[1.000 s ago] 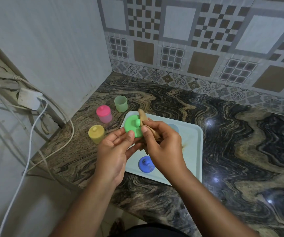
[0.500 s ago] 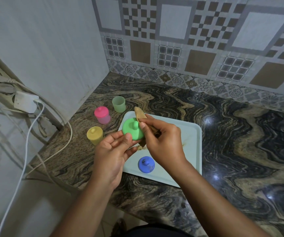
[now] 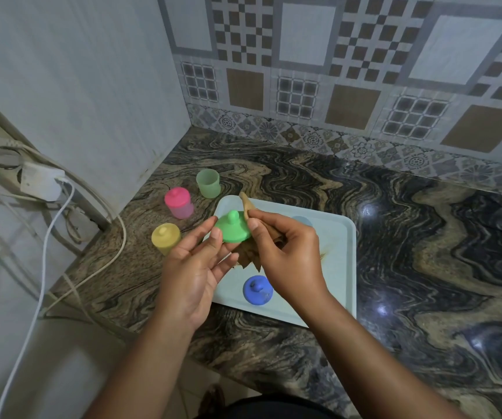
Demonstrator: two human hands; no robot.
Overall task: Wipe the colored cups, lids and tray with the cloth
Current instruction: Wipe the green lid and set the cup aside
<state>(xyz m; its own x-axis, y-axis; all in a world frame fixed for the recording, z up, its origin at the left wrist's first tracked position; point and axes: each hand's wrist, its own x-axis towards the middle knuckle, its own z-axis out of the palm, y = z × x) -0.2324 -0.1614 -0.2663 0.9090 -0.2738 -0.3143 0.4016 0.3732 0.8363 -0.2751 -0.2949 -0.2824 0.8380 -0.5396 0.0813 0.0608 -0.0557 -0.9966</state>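
My left hand holds a green lid by its edge above the pale tray. My right hand grips a brown cloth and presses it against the lid's right side. A blue lid lies on the tray near its front edge. A pale blue cup on the tray is mostly hidden behind my right hand. Left of the tray stand a green cup without a lid, a pink cup with its lid on, and a yellow cup with its lid on.
The marble counter ends in a front edge just below the tray. A wall closes the left side and patterned tiles the back. White cables and a charger hang at the left, off the counter's corner.
The cloth in my right hand has shifted across the green lid, from over its front to its right side beside the knob. My left hand keeps holding the lid.
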